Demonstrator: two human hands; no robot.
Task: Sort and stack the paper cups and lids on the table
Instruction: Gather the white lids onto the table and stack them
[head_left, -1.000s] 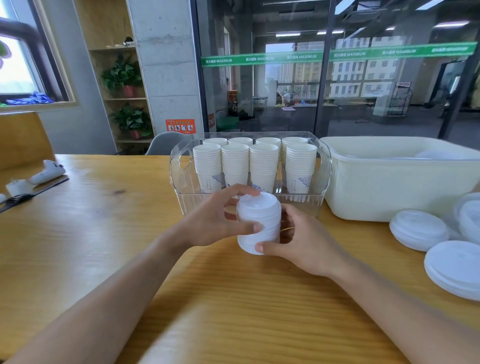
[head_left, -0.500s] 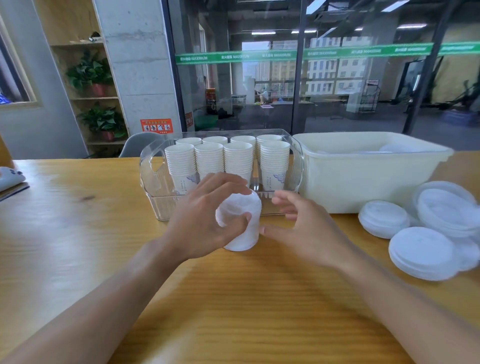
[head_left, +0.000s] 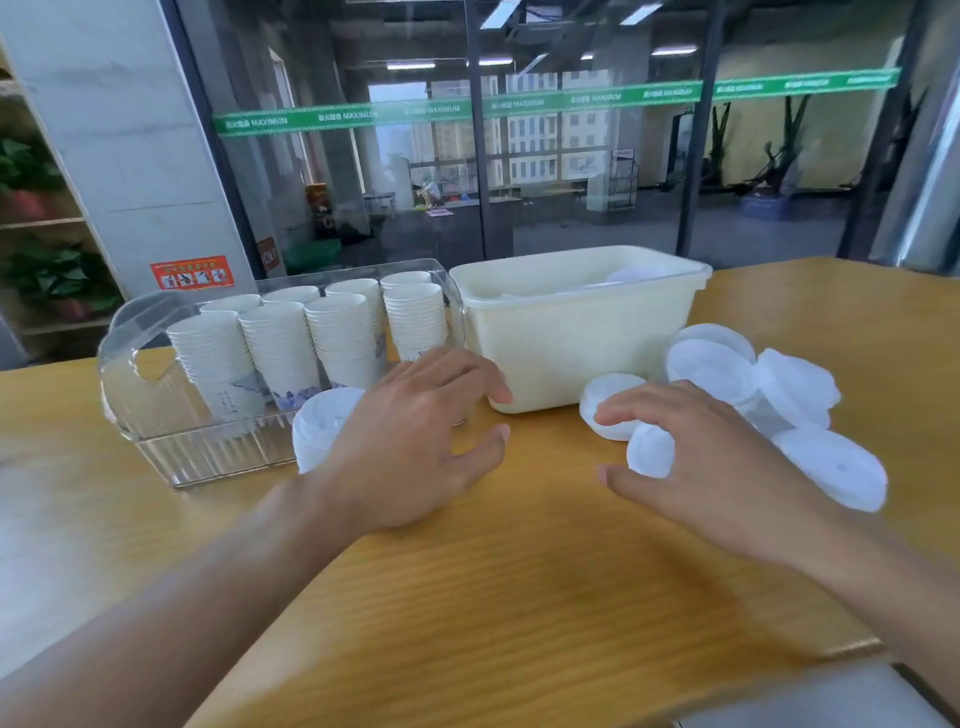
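Your hands hover, spread open and empty.
White lid stack (head_left: 324, 423) stands before the clear cup bin (head_left: 156, 405), behind your left hand (head_left: 410, 447); right hand (head_left: 717, 467) over loose lids (head_left: 826, 462).

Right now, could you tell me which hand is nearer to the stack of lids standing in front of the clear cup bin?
The left hand: it overlaps the lid stack. The right hand is far off, over the loose lids.

Counts, head view. Cup stacks (head_left: 280, 343) standing in the clear bin (head_left: 124, 395): seven showing, four in front, three behind. Bins: two, the clear one and a cream tub (head_left: 582, 338). Loose lid piles (head_left: 711, 364) lying right of the tub: about six, edges blurring together. One lid stack (head_left: 322, 421) sitting by the clear bin. Hands: two.
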